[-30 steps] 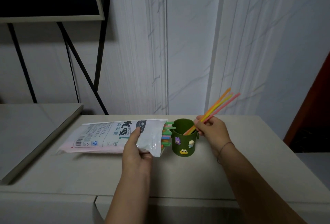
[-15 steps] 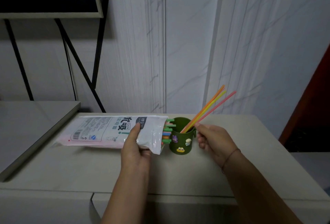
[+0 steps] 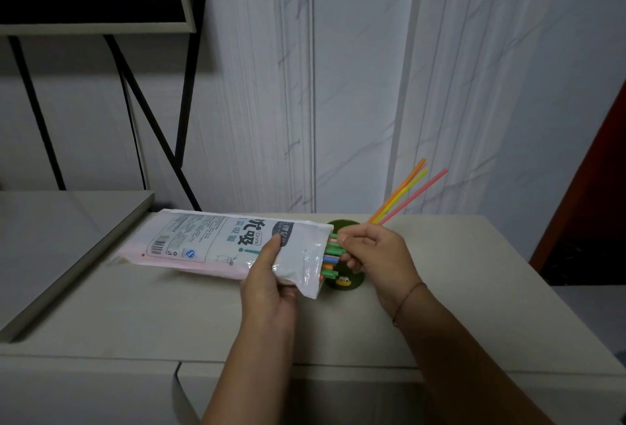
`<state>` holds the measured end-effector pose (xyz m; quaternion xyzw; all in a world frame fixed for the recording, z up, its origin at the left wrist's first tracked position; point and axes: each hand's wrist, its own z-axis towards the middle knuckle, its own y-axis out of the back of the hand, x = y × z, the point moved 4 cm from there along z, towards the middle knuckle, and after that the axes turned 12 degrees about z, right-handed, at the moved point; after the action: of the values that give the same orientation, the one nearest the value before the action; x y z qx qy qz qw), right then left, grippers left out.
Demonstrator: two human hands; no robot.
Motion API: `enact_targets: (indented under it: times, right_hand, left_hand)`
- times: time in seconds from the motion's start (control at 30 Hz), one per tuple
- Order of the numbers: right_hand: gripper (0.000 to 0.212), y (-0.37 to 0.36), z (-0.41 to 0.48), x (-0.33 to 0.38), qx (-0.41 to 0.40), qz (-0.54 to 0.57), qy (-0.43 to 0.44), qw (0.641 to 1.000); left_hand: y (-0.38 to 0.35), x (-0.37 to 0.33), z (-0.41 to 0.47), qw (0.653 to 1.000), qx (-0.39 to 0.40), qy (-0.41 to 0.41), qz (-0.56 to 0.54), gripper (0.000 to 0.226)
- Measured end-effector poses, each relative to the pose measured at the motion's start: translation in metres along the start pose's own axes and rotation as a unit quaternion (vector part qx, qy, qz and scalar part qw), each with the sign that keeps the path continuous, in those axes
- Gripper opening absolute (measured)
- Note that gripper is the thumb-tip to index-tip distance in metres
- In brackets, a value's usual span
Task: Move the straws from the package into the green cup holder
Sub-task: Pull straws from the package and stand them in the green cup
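Left hand grips glossy plastic package of tubular straws.

White package with a pink underside, black and teal print; straw ends at its mouth green, blue, orange. Dark green cup holder, yellow sticker. Standing straws orange, yellow, pink. Wall white, grey-veined

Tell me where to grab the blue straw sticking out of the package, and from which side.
Pinch the blue straw by its exposed tip, coming from the right, where the package mouth opens. Only that end shows; the rest lies inside, and the left hand holds the package. Pulling rightward along its length should slide it out.
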<state>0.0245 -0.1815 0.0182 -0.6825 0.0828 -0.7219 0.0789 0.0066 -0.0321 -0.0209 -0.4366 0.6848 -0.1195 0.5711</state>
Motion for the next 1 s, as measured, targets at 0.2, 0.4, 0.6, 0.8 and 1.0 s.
enact_targets:
  times: [0.2, 0.4, 0.6, 0.8, 1.0]
  right_hand:
    - [0.010, 0.019, 0.004, 0.012, 0.010, 0.035, -0.002, 0.999]
    - [0.008, 0.025, 0.003, 0.019, 0.025, 0.097, -0.017, 0.995]
    - [0.009, 0.009, 0.001, 0.004, 0.025, 0.177, -0.050, 0.983]
    - [0.006, 0.024, 0.006, 0.016, 0.000, 0.244, -0.045, 0.969]
    - [0.006, 0.030, 0.009, 0.017, 0.008, 0.309, -0.063, 0.949]
  left_hand:
    - [0.013, -0.015, 0.014, 0.999, 0.006, -0.006, -0.031, 0.050]
    - [0.016, -0.018, 0.016, 0.999, 0.017, 0.011, -0.040, 0.049]
    - [0.010, -0.011, 0.008, 0.999, 0.017, 0.023, -0.032, 0.049]
    - [0.013, -0.023, 0.006, 0.998, 0.008, 0.032, -0.050, 0.043]
    - [0.014, -0.025, 0.006, 0.998, 0.006, 0.039, -0.048, 0.040]
